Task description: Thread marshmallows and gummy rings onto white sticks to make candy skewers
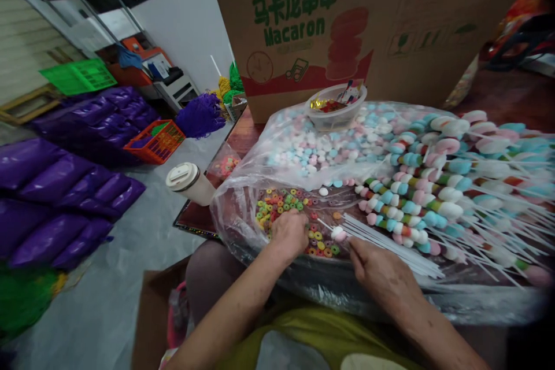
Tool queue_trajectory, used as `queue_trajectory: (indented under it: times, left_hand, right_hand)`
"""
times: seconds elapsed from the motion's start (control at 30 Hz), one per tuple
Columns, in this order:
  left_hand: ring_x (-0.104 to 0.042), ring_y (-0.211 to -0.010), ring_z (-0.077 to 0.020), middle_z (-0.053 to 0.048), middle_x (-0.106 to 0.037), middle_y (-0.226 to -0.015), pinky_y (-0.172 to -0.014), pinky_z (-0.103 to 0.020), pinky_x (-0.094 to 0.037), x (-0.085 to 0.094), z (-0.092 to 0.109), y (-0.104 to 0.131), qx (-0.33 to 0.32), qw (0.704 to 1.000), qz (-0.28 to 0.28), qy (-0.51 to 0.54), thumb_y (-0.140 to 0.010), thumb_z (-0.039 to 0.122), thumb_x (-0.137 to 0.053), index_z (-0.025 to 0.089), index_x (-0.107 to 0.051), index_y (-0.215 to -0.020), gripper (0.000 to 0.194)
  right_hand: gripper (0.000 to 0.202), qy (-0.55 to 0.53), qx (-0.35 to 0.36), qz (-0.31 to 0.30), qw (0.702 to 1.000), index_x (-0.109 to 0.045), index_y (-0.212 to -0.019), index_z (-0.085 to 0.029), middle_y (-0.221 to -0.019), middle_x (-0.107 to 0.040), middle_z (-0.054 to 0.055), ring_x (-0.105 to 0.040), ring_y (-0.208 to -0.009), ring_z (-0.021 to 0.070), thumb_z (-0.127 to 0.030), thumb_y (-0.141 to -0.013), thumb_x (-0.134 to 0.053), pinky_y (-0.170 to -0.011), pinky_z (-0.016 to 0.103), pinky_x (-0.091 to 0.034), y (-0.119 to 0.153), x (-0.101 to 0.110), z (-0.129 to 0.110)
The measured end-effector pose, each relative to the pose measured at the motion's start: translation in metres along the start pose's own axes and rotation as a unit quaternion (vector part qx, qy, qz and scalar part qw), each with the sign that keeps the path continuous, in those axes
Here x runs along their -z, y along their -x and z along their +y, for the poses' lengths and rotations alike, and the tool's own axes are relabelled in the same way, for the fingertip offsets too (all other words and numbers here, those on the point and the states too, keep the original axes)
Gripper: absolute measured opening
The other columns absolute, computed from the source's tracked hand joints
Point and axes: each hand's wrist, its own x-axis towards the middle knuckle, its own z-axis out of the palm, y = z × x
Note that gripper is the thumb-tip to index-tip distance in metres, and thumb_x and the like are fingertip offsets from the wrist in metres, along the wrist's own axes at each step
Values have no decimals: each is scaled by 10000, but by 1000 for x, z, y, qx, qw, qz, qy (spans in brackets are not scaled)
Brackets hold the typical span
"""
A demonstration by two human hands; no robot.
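Observation:
My right hand [384, 270] pinches a thin white stick that carries pink and white marshmallows [339, 234] near its upper end. The bare tip of that stick points up and left. Over a pile of colourful cereal rings [284, 200], my left hand [290, 235] is closed with its fingers curled down; what they grip, if anything, is hidden. Loose white sticks [385, 243] lie in a bundle beside my right hand. Finished-looking marshmallow skewers [416, 202] are stacked to the right, with rings threaded between the marshmallows.
Small pastel marshmallows [321, 147] lie in clear plastic film at the back, under a plastic bowl [332, 118] of wrappers. A large cardboard box [299, 69] stands behind. A lidded cup [191, 184] sits at the table's left edge. Purple bags [56, 202] rest on the floor.

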Motion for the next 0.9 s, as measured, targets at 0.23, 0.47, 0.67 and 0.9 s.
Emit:
queue_trajectory:
  times: [0.23, 0.47, 0.67, 0.9]
  left_hand:
    - [-560, -837, -185, -9, -625, -866, -721, -277, -392, -7, 2, 3, 9, 1000, 2, -24, -725, 233, -474, 269, -590, -939, 246]
    - [-556, -828, -204, -25, -603, -898, -695, -281, -389, -5, 3, -6, 12, 1000, -12, 3, -673, 257, -529, 271, -634, -847, 203]
    - [-551, -689, -162, -24, -618, -746, -610, -248, -389, -2, 2, -7, 0, 991, 12, 133, -718, 295, -494, 206, -647, -734, 177]
    - [-508, -436, -101, 14, -553, -493, -405, -192, -354, -1, 6, -1, 128, 797, -19, 591, -585, 210, -636, 132, -567, -653, 124]
  right_hand:
    - [227, 8, 26, -28, 999, -572, -818, -214, -720, -655, 32, -599, -614, 154, -197, -849, -348, -482, 249, -245, 4, -2, -11]
    - [227, 29, 2, -39, 999, -574, -864, -224, -741, -661, 40, -622, -630, 188, -212, -848, -348, -465, 260, -215, 1, 4, -14]
    - [222, 13, -20, -27, 999, -587, -858, -223, -748, -668, 44, -615, -656, 178, -236, -846, -365, -484, 257, -233, 6, 8, -3]
    - [188, -8, 12, 23, 1000, -584, -822, -227, -716, -661, 12, -603, -595, 152, -217, -832, -397, -464, 252, -216, 4, 7, -13]
